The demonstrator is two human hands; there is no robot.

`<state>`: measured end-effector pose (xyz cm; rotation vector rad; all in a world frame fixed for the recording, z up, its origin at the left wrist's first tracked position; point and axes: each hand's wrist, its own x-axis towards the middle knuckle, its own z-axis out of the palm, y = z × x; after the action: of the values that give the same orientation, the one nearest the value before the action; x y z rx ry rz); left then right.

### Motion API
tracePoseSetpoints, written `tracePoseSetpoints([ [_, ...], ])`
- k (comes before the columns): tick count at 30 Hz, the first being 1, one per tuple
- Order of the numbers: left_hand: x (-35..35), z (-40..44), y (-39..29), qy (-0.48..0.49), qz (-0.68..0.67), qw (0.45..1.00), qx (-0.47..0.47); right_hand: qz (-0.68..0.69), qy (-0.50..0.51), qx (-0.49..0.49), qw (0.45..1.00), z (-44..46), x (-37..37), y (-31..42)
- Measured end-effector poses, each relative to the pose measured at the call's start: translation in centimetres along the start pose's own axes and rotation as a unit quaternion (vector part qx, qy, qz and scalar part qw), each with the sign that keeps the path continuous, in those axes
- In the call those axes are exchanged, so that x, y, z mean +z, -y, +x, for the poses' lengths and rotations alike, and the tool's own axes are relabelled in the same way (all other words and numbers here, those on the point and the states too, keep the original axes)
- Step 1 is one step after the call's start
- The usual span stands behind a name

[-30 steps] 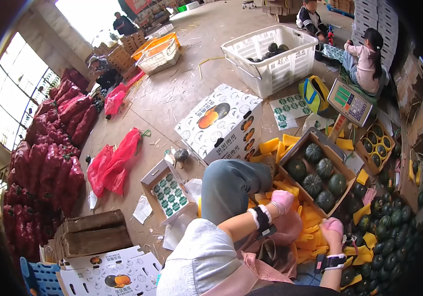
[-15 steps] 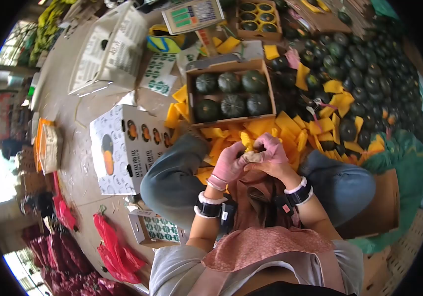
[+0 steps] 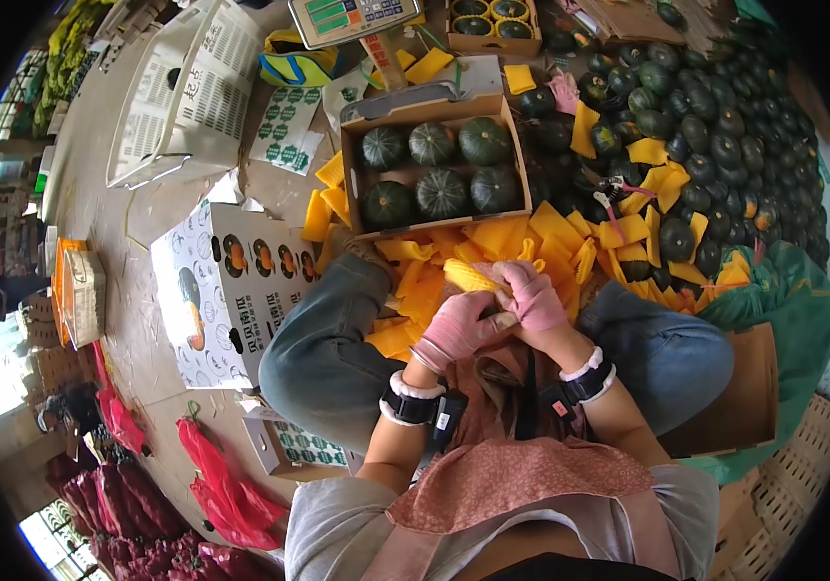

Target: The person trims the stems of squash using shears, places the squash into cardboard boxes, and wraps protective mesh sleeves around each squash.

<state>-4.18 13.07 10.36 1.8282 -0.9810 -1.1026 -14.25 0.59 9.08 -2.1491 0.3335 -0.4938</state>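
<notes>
Both hands meet above my lap. My left hand [image 3: 463,324] and my right hand [image 3: 534,295], in pink coverings with bare fingertips, are closed on a yellow foam net [image 3: 470,275], which bulges out between them. Under and around the hands lies a heap of yellow foam pieces [image 3: 555,228]. Just beyond it stands an open cardboard box [image 3: 399,229] with two rows of dark green squashes [image 3: 441,193].
A printed white carton [image 3: 204,320] stands at the left, with a white crate [image 3: 182,102] behind it. A scale [image 3: 355,17] is at the top. Many squashes [image 3: 724,150] are piled at the right, near red-handled shears [image 3: 616,194] and a green sack [image 3: 781,310].
Since one second ago the view has swung down and right, and my hands have come together from apart. The yellow net now shows as a larger, fuller shape between them.
</notes>
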Motion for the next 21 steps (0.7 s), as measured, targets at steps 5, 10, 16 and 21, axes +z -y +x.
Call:
tracePoseSetpoints([
  [5, 0.0, 0.4, -0.3, -0.01, -0.011, 1.0, 0.003, 0.226, 0.048, 0.141, 0.963, -0.8, -0.5, -0.4],
  [10, 2.2, 1.3, -0.3, -0.137, -0.013, 0.989, 0.058, 0.302, -0.108, 0.175, 0.931, -0.5, -0.2, -1.2],
  [16, 3.5, 2.2, 1.7, -0.144, -0.03, 0.989, 0.034, 0.32, -0.121, 0.241, 0.908, -1.2, -1.6, -2.8],
  [21, -4.1, 5.1, 7.1, -0.214, 0.208, 0.954, -0.016, 0.087, 0.065, 0.104, 0.989, -1.4, -9.2, -2.7],
])
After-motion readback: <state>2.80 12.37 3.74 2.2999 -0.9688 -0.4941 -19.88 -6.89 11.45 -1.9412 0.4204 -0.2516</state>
